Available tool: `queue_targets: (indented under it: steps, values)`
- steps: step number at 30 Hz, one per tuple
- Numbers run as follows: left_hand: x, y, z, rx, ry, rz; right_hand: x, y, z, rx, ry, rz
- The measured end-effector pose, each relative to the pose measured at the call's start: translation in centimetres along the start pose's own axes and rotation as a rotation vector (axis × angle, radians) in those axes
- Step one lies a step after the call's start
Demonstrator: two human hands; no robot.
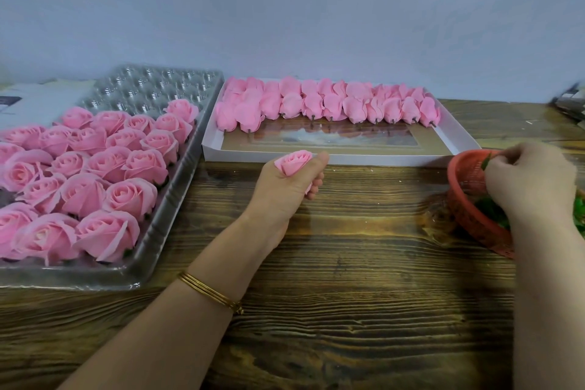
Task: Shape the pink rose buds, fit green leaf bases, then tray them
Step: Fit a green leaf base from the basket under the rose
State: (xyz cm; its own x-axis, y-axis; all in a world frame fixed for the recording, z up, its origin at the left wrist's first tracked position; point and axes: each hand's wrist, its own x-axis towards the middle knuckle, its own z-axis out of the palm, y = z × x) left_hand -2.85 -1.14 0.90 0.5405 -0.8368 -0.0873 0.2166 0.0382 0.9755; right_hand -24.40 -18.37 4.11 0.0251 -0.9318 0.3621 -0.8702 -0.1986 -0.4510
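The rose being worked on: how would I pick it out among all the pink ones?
Find the wooden table, then the white box of buds at its back. Just before that box's front edge, the left hand grips one rose. It alone is held in a hand; the others lie in rows.

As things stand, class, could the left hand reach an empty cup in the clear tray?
Probably yes. The left hand, holding a rose, sits just beside the clear tray; only bare table lies between, and the empty cups at the back are uncovered.
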Motion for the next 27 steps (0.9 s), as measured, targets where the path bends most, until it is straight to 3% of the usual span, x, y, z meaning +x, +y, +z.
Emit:
queue_targets:
  steps: [5,12,20,23,27]
  values:
    - [-0.1,0.1,0.1,-0.007,0.003,-0.005,-1.1,-1.9,-0.3,0.335,0.029,-0.117]
    - [-0.1,0.4,0.0,-0.037,0.035,-0.009,-5.4,-7.0,1.4,0.927,-0.439,-0.205]
    - [-0.1,0.9,0.3,-0.154,0.112,0.023,-9.0,-8.7,3.8,0.658,-0.76,-0.339]
    - [-0.1,0.9,0.4,-0.146,0.089,0.028,-9.7,-9.0,4.3,0.585,-0.783,-0.407]
    - [-0.2,0.8,0.5,-0.141,0.053,0.013,-10.1,-9.3,4.7,0.649,-0.8,-0.362]
